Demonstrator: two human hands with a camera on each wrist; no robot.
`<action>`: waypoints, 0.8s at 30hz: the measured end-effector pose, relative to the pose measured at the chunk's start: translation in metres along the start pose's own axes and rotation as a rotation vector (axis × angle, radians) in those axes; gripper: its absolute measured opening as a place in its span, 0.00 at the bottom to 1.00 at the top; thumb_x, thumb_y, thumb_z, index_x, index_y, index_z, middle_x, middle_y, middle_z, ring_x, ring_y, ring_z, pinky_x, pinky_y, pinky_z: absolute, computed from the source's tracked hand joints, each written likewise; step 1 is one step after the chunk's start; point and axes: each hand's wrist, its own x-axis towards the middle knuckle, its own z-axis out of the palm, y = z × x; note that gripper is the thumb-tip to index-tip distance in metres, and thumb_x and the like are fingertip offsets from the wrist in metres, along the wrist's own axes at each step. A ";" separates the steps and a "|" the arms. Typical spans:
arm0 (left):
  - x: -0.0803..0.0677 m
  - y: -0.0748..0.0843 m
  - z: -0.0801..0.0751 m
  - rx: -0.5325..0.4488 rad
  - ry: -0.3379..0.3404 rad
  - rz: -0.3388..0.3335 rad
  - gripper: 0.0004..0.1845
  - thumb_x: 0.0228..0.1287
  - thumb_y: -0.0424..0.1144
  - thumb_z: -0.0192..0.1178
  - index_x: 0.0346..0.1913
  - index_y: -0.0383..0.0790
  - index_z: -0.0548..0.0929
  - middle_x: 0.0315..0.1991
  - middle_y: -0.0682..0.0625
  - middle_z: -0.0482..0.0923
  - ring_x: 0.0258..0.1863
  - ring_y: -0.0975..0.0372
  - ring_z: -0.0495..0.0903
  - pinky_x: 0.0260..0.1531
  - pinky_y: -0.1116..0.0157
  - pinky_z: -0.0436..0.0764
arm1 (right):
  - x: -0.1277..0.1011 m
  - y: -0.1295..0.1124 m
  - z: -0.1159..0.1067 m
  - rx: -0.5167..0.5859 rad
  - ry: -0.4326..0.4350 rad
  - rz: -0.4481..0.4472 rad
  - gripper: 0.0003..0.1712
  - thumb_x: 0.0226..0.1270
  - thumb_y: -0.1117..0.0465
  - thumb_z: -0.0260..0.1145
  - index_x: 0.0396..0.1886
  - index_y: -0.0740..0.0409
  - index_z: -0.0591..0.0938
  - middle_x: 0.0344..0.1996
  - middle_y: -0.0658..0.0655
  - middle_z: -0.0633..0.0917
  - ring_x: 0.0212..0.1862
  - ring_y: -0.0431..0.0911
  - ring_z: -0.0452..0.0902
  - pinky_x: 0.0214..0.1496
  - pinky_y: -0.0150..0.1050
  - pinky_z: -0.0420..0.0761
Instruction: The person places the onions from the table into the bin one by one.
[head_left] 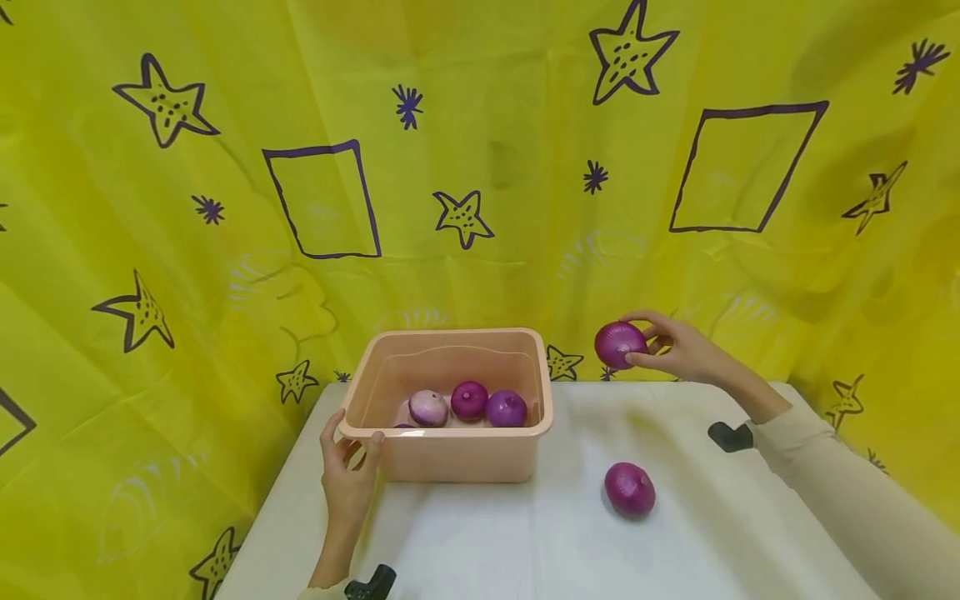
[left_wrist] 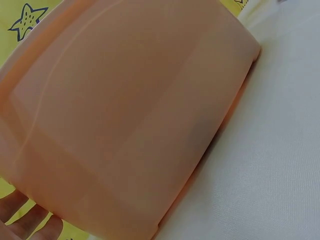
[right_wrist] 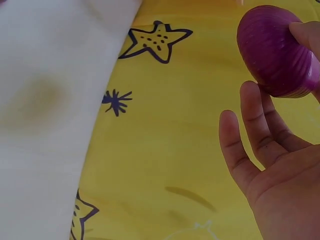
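My right hand (head_left: 686, 350) holds a purple onion (head_left: 617, 344) up above the table, to the right of the bin. In the right wrist view the thumb presses on that onion (right_wrist: 272, 55), while two fingers (right_wrist: 235, 142) stretch out away from it. My left hand (head_left: 348, 483) grips the front left corner of a peach-coloured plastic bin (head_left: 457, 460), thumb on the rim. Inside the bin lie several onions: a pale one (head_left: 428, 408), a dark purple one (head_left: 469, 401), a violet one (head_left: 507, 409), and another mostly hidden by the front wall.
Another purple onion (head_left: 630, 490) lies on the white-covered table (head_left: 585, 550), in front and to the right of the bin. A yellow curtain (head_left: 517, 275) printed with stars and squares hangs right behind the table and along its sides. A dark wrist device (head_left: 730, 437) sits by the right sleeve.
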 end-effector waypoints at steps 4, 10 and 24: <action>0.000 0.000 0.001 0.004 -0.003 0.008 0.39 0.71 0.47 0.66 0.78 0.55 0.58 0.76 0.40 0.63 0.68 0.41 0.72 0.55 0.63 0.77 | 0.005 -0.006 0.001 -0.006 0.001 0.003 0.34 0.65 0.59 0.76 0.69 0.54 0.74 0.48 0.62 0.86 0.44 0.53 0.82 0.38 0.37 0.85; 0.000 -0.001 0.000 0.006 -0.005 -0.004 0.39 0.71 0.48 0.66 0.79 0.55 0.57 0.76 0.40 0.62 0.68 0.41 0.71 0.59 0.52 0.76 | 0.024 -0.022 0.006 -0.025 -0.024 0.004 0.34 0.65 0.53 0.76 0.69 0.50 0.75 0.49 0.60 0.86 0.45 0.52 0.82 0.42 0.40 0.85; -0.003 0.003 0.000 -0.020 -0.004 0.007 0.40 0.72 0.43 0.66 0.79 0.53 0.57 0.74 0.35 0.65 0.66 0.40 0.73 0.54 0.59 0.78 | 0.087 -0.073 0.050 0.017 -0.135 -0.090 0.35 0.64 0.53 0.77 0.69 0.48 0.75 0.46 0.58 0.87 0.41 0.52 0.84 0.44 0.42 0.87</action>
